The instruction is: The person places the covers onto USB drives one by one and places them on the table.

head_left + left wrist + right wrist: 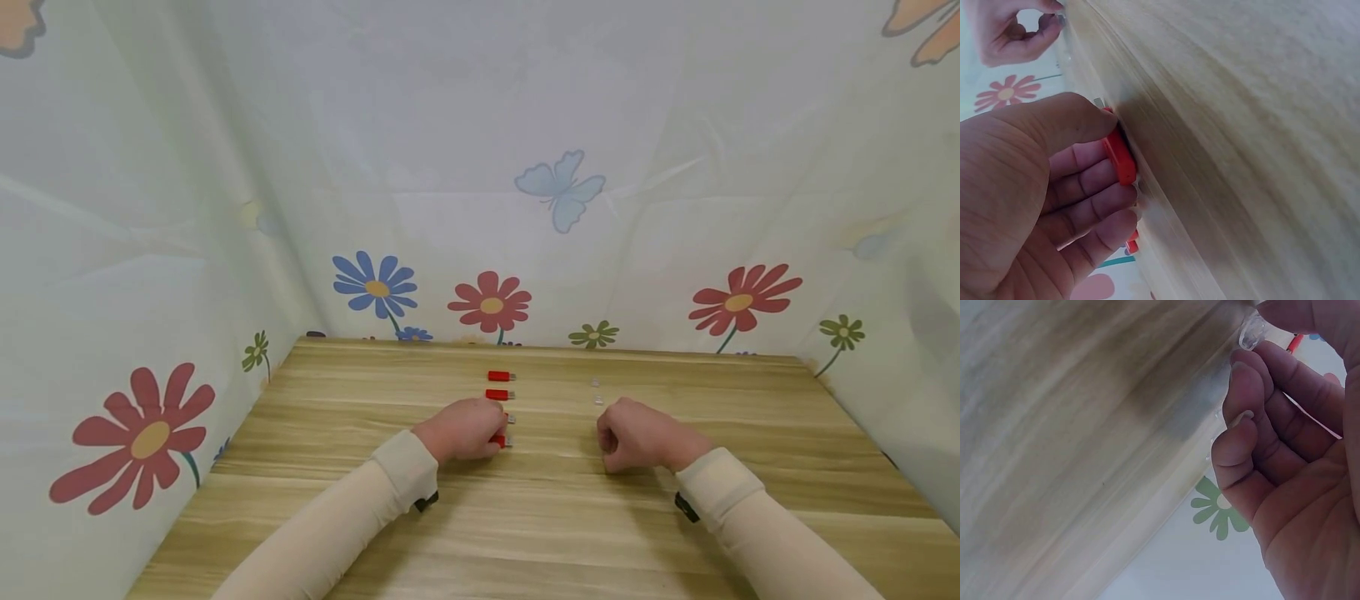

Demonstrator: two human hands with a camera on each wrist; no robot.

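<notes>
My left hand [465, 428] pinches a red USB stick [1121, 156] between thumb and fingers, close over the wooden table. Its metal plug points toward the right hand. Past the fingers, another stick's metal plug [511, 419] shows, its body mostly hidden by the hand. Two more red USB sticks [497, 394] lie farther back in the same column. My right hand [647, 435], across a gap from the left, pinches a small clear plastic cap [1252, 332] between thumb and index finger. Its other fingers are curled. Beyond it lie clear caps [598, 401] on the wood.
The wood-grain table [480, 533] spreads under both hands. A pale curtain [450, 125] printed with flowers and butterflies hangs along its back and sides. Dark wrist straps [426, 502] peek out below the cream sleeves [330, 521].
</notes>
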